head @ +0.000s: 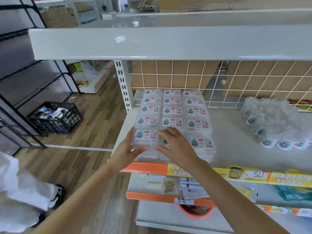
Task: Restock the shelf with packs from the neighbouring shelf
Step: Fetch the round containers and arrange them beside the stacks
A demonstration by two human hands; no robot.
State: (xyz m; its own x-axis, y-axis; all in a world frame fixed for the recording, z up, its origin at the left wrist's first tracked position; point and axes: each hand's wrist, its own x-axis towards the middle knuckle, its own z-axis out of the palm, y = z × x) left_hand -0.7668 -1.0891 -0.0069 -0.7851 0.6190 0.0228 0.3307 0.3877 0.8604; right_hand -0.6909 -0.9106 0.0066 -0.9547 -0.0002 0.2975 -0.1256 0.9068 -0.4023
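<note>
The shelf (236, 132) carries rows of packs at its left end. At the front left corner, the left hand (125, 152) and right hand (175, 146) clasp the front pack (146, 138) between spread fingers. I judge it is being seated; next, square it flush with its row.

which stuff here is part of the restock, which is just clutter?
Job:
- front-left clear pack, held between left hand and right hand
- rows of stacked packs on the grey shelf

Clutter:
- bagged clear cups, right side of the shelf
- black crate on the floor
- orange tub on a lower shelf
</note>
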